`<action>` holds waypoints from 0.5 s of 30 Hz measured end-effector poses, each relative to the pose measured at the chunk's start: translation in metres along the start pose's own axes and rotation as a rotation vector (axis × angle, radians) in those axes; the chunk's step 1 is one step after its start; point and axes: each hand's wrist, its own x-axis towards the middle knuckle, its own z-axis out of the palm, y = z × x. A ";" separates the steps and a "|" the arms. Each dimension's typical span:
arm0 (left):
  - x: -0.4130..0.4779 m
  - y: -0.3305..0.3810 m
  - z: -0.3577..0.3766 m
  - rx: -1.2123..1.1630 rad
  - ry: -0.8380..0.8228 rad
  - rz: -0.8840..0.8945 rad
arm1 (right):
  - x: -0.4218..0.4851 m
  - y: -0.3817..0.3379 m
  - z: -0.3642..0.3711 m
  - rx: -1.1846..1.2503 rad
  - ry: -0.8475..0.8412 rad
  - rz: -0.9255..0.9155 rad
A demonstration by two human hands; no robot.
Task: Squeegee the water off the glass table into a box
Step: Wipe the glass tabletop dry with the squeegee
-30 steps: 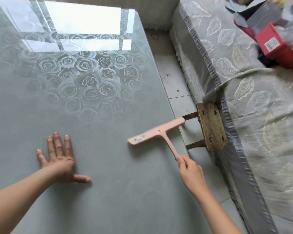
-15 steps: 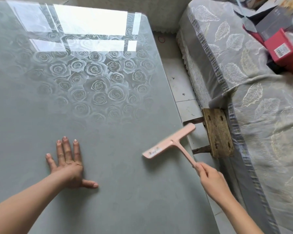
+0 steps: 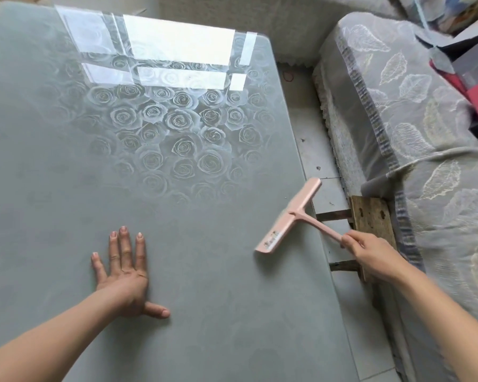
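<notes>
The grey glass table (image 3: 66,166) with a rose pattern fills the left and middle of the head view. My left hand (image 3: 124,274) lies flat on it, fingers straight and spread. My right hand (image 3: 370,257) grips the thin handle of a pink squeegee (image 3: 290,216). Its blade runs along the table's right edge, the far end sticking out past the edge over the floor. No box for the water is in view, and I cannot make out water on the glass.
A small wooden stool (image 3: 373,224) stands on the tiled floor (image 3: 309,139) just right of the table edge. A sofa with a grey leaf-patterned cover (image 3: 414,119) lines the right side. Red and grey boxes (image 3: 475,86) lie on it at the far right.
My right hand has carried the squeegee rightward to the table's edge and turned its blade from across the table to nearly parallel with the edge. My left hand stays flat on the glass.
</notes>
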 end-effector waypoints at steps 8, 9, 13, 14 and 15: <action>-0.002 0.000 0.002 -0.008 -0.015 0.009 | 0.043 -0.103 0.021 -0.024 -0.045 -0.238; -0.002 0.000 0.001 -0.009 -0.015 0.009 | 0.047 -0.113 0.017 -0.086 -0.042 -0.267; 0.001 -0.001 0.002 -0.011 -0.015 -0.002 | 0.067 -0.105 -0.028 -0.125 -0.082 -0.222; 0.002 -0.001 0.002 -0.007 -0.018 -0.002 | 0.068 -0.098 -0.038 -0.127 -0.108 -0.203; 0.003 -0.001 0.002 -0.005 -0.019 0.002 | 0.069 -0.093 -0.043 -0.141 -0.125 -0.187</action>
